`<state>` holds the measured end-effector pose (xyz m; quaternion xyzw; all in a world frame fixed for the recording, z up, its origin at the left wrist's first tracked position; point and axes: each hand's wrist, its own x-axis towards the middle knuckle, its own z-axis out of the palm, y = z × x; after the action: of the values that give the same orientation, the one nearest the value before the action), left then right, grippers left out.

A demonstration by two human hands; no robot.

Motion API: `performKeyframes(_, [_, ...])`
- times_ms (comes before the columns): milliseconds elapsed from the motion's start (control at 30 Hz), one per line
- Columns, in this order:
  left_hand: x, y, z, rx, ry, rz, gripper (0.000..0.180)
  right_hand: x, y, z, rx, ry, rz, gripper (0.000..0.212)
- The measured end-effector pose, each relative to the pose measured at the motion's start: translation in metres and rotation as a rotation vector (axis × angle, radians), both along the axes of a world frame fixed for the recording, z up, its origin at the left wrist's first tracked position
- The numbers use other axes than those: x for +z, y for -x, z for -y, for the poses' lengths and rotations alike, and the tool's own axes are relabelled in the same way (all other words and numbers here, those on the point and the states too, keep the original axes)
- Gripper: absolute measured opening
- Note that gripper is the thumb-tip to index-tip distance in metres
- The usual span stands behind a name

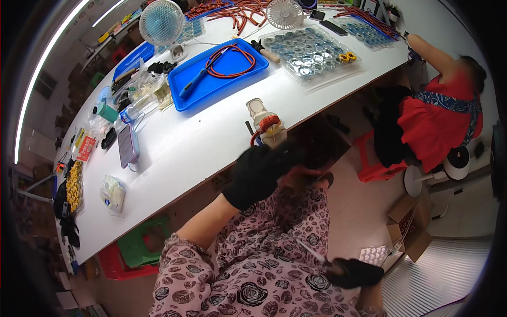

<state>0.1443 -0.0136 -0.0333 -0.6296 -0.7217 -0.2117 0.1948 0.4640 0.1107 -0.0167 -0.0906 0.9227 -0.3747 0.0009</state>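
My left hand (254, 177) wears a black glove and is at the table's front edge. It lies against the near side of a pale fixture (273, 134) that carries an orange-red coiled ring (269, 123). Its fingers blend into the dark space behind, so their grip is hidden. Lower right, beside my lap, my right hand (358, 273), also gloved in black, is closed round the handle of a slim tool (315, 252) whose thin, pale shaft points up and left. Motion blurs that tool's tip.
On the white table (174, 158) are a blue tray (182, 103) with red cable (232, 74), a clear tray (306, 79) of round parts, a fan (161, 24), a phone (127, 146) and a tissue pack (112, 193). A person in red (441, 121) sits at right.
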Motion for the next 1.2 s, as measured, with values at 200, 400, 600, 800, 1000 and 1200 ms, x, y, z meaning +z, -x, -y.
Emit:
performKeyframes(200, [0.047,0.011,-0.024,0.001,-0.267,-0.187,0.034,0.022,-0.028,-0.007,-0.949,1.273,0.320,0.011])
performKeyframes(400, [0.104,0.058,-0.021,0.258,-0.488,-0.124,0.020,-0.008,0.062,-0.013,-0.982,0.920,0.346,0.014])
performKeyframes(600, [0.090,0.076,-0.026,0.109,-0.548,0.112,0.022,-0.010,0.105,-0.020,-0.549,0.618,0.234,0.017])
performKeyframes(800, [0.029,0.151,-0.062,0.077,-0.560,1.272,0.027,-0.010,0.155,-0.012,-0.429,0.871,0.587,0.018])
performKeyframes(1000, [-0.040,0.148,-0.067,-0.080,-0.610,1.751,0.030,0.002,0.203,-0.008,-0.452,1.117,0.508,0.015])
performKeyframes(1200, [-0.047,0.156,-0.068,-0.128,-0.519,1.765,0.028,0.007,0.160,-0.002,-0.403,1.078,0.723,0.016])
